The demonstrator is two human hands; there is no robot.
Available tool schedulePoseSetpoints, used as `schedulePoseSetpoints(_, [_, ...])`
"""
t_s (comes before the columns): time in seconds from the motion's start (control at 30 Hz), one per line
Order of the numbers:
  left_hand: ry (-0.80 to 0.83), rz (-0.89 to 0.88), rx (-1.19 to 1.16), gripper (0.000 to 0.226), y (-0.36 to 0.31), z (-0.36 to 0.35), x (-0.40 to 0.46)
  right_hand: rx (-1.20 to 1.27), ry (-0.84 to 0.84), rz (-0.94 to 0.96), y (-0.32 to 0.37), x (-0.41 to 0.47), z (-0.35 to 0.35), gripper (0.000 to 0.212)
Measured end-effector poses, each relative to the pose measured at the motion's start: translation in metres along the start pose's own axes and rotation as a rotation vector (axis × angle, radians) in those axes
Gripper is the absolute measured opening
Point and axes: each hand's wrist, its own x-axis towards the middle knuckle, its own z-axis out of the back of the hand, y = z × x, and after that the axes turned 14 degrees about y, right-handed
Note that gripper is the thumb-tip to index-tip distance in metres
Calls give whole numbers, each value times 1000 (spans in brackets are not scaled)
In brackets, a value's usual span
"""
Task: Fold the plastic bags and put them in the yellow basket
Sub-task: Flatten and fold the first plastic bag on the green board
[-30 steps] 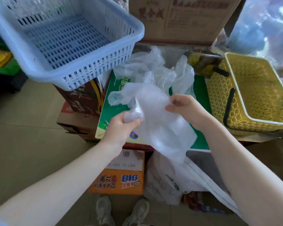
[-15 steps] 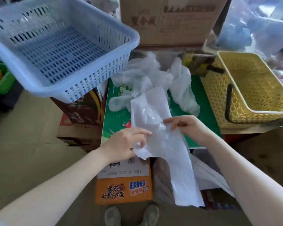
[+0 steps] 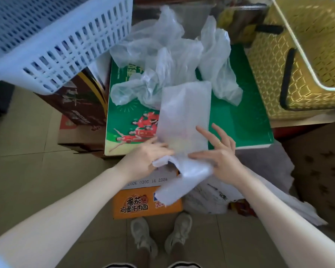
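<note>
Head view, L to R: blue basket (image 3: 46, 35) sits tilted at top left on a brown carton (image 3: 81, 105). Next, the green box (image 3: 240, 113) acts as the bench; crumpled plastic bags (image 3: 162, 60) are piled at its far end, not yet folded. One plastic bag (image 3: 184, 117) lies flattened into a long strip on the box, near end hanging off the front edge twd the person.

Left hand (image 3: 143, 161) pinches the bag's near end, fingers curled round the film. Right hand (image 3: 219, 157) is spread w/ fingers straight, pressing the strip flat just beside the left; ring on one finger.

Yellow basket (image 3: 275, 78) stands at far right, touching the box's right side; no bag visible inside, though the far part is cropped.

Step, as I judge it: first fold of this bag, early in the task. Next move prob calls for lifting the hanging end up & over onto the strip while the right hand keeps it flat; thin film could slide or spring back.
</note>
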Motion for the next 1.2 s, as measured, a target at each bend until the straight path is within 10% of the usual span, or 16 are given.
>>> schedulePoseSetpoints(0.17, [-14,222,-594,49,-34,12,9,893,11,-374,7,-13,22,32])
schedulePoseSetpoints(0.37, [-60,532,-513,24,-37,9,41,857,-49,-683,12,0,17,19])
schedulePoseSetpoints(0.63, [-3,491,-251,21,-32,11,59,987,-157,-610,21,18,35,46])
schedulePoseSetpoints(0.87, [16,591,-212,6,-27,19,72,1087,-147,-943,8,32,42,26])
schedulePoseSetpoints(1.0, [-13,621,-89,70,-17,20,86,947,-65,-1011,1,26,34,41])
schedulePoseSetpoints(1.2, [-53,725,-5,55,-8,26,108,679,16,-1002,-2,19,21,41])
